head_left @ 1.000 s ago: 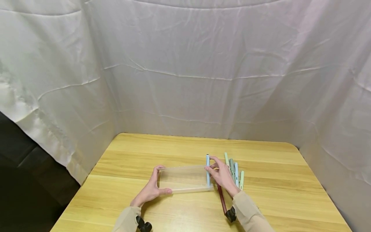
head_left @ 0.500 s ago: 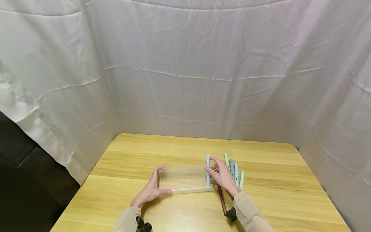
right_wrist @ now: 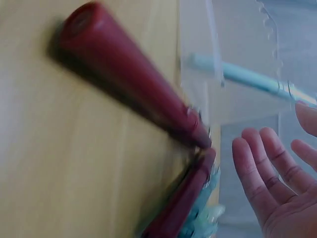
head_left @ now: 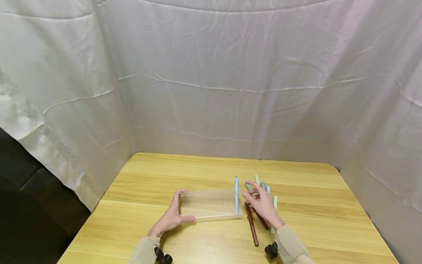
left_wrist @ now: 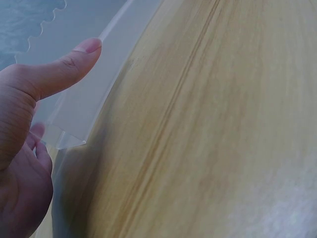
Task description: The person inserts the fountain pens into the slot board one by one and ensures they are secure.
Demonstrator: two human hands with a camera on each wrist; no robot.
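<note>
My left hand (head_left: 171,217) grips the left end of a clear plastic pen rack (head_left: 207,202), thumb on the near side and fingers at the far side. In the left wrist view, the thumb lies on the wall of the rack (left_wrist: 81,106), whose upper edge is wavy. A light blue pen (head_left: 236,196) lies across the rack's right end; its capped end sticks out past the far edge. To the right of that pen, my right hand (head_left: 265,207) holds nothing. Its fingers look relaxed and apart from the blue pen (right_wrist: 252,79) in the right wrist view.
Two dark red pens (head_left: 252,227) lie right of the rack, partly under the right hand. Behind that hand are green, grey-green and light blue pens (head_left: 275,201), partly hidden. Grey-white cloth (head_left: 211,110) hangs around the wooden table (head_left: 184,168).
My right hand has let go of the light blue pen and moved right, toward the loose pens. The pen stays on the rack. The left hand and rack have hardly moved.
</note>
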